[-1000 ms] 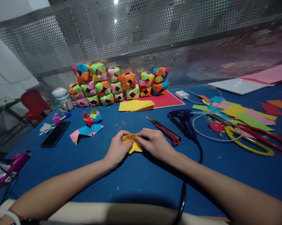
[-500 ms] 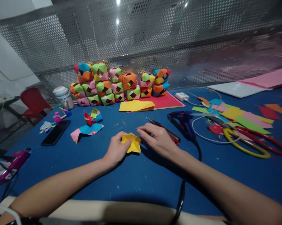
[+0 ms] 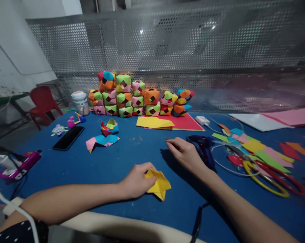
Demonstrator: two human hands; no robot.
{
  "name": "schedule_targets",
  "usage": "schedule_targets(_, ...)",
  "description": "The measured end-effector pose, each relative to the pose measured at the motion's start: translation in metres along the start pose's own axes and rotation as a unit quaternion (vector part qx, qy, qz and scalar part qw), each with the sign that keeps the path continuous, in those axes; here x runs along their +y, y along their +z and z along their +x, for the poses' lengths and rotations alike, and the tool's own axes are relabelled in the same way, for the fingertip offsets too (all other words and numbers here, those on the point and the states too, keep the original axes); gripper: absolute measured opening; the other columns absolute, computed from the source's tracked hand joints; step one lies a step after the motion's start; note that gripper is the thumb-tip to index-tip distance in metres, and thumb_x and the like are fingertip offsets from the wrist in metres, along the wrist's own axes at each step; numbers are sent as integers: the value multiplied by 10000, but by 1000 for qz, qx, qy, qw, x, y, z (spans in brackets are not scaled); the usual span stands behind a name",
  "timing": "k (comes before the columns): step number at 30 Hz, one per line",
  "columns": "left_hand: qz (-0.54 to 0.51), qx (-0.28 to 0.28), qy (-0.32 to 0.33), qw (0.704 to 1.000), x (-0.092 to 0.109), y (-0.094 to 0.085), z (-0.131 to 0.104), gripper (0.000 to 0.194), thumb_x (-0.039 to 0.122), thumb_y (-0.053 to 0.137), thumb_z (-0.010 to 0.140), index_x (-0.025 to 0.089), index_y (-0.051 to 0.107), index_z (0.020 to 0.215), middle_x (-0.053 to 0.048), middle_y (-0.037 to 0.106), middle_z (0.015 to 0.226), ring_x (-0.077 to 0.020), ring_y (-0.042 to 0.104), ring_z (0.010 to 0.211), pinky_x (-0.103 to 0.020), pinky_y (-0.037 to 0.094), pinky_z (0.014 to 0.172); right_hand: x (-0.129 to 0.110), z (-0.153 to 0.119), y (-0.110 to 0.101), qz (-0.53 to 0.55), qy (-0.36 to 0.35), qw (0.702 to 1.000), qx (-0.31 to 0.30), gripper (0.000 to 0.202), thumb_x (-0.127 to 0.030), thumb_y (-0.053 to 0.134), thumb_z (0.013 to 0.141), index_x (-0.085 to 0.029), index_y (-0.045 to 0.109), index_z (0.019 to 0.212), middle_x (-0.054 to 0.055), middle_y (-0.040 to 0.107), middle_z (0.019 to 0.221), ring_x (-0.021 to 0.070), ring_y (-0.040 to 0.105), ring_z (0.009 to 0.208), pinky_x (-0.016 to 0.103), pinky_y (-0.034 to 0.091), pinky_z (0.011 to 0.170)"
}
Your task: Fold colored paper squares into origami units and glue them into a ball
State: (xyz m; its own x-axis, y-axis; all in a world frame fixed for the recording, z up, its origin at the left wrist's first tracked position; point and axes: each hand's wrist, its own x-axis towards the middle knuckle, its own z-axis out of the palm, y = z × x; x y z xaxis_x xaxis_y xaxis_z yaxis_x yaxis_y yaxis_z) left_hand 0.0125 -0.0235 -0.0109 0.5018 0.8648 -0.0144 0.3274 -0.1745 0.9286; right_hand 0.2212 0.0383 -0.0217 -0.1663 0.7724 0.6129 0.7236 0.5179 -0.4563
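My left hand (image 3: 136, 180) grips a folded yellow paper piece (image 3: 159, 184) just above the blue table (image 3: 132, 152), close to the near edge. My right hand (image 3: 184, 153) lies further back and to the right, fingers closed over a box cutter whose blade tip (image 3: 166, 138) pokes out at the fingertips. The rest of the cutter is hidden under that hand.
A blue glue gun (image 3: 204, 145) lies right beside my right hand, with yellow-and-red scissors (image 3: 269, 175) and coloured paper scraps (image 3: 256, 148) further right. Stacked origami cubes (image 3: 139, 96) stand at the back before a mesh wall. A phone (image 3: 68, 137) and loose folded units (image 3: 103, 140) lie left.
My right hand left the yellow piece and moved back and right onto the box cutter. My left hand kept the piece and drew it nearer. The view shifted left.
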Motion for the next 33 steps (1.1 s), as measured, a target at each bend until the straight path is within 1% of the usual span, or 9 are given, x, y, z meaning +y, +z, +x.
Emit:
schedule_targets(4, -34, -3, -12, 999, -12, 1, 9, 141, 166, 522, 688, 138, 581, 813, 8, 560, 724, -103, 496, 639, -185, 379, 538, 2, -1, 2, -32, -22, 999, -36, 223, -287, 452, 861, -169, 640, 834, 74, 645, 769, 191, 622, 699, 306, 485, 622)
schedule_targets(7, -44, -1, -5, 999, -13, 2, 10, 133, 182, 529, 695, 140, 576, 812, 6, 570, 717, -107, 509, 637, -189, 383, 539, -18, 3, -25, -48, -72, 996, 18, 206, -289, 472, 864, -176, 643, 891, 76, 654, 792, 185, 627, 701, 311, 499, 646)
schedule_targets(10, -67, 17, -1, 998, -13, 1, 11, 110, 192, 529, 706, 143, 561, 798, -2, 595, 731, -116, 539, 642, -202, 405, 552, -34, 9, -73, -106, -71, 964, 233, 189, -311, 519, 843, -191, 660, 880, 99, 664, 806, 231, 632, 791, 394, 485, 763)
schedule_targets(12, -73, 45, 2, 996, -14, -2, 15, 103, 199, 535, 704, 148, 559, 791, -1, 605, 730, -121, 551, 644, -205, 409, 552, -27, 10, -104, -68, 19, 916, 394, 285, -320, 446, 879, -152, 664, 955, 147, 656, 848, 242, 635, 831, 405, 482, 772)
schedule_targets(14, -79, 80, -3, 994, -15, -8, 22, 95, 200, 537, 698, 150, 559, 776, 3, 608, 719, -119, 553, 631, -203, 405, 542, -3, 9, -129, -42, 103, 883, 456, 342, -333, 452, 850, -123, 643, 1041, 187, 645, 951, 246, 645, 765, 396, 496, 668)
schedule_targets(17, -94, 132, -10, 987, -20, -21, 36, 96, 196, 543, 680, 150, 556, 763, 4, 612, 706, -118, 559, 612, -201, 407, 534, 44, 2, -146, -5, 272, 933, 235, 312, -289, 479, 801, -137, 643, 1019, 210, 655, 971, 261, 646, 805, 383, 492, 689)
schedule_targets(23, -112, 217, -24, 969, -34, -46, 59, 166, 193, 565, 642, 143, 562, 800, -2, 616, 723, -126, 563, 619, -200, 408, 526, 76, -2, -127, -37, 285, 946, -147, 362, -407, 710, 610, -198, 692, 905, 124, 684, 963, 270, 648, 839, 353, 517, 651)
schedule_targets(29, -137, 214, -38, 967, -36, -47, 61, 158, 177, 558, 653, 137, 560, 805, -1, 612, 726, -123, 575, 627, -204, 433, 546, 68, 8, -95, -85, 202, 951, -218, 357, -539, 533, 726, -215, 619, 604, 21, 632, 596, 208, 592, 568, 310, 459, 519)
schedule_targets(33, -144, 204, -46, 967, -36, -46, 60, 169, 157, 532, 674, 136, 564, 838, -1, 614, 748, -117, 578, 641, -202, 441, 563, 65, 5, -75, -90, 220, 959, -155, 289, -487, 567, 705, -210, 613, 638, 22, 645, 608, 210, 596, 577, 298, 451, 523)
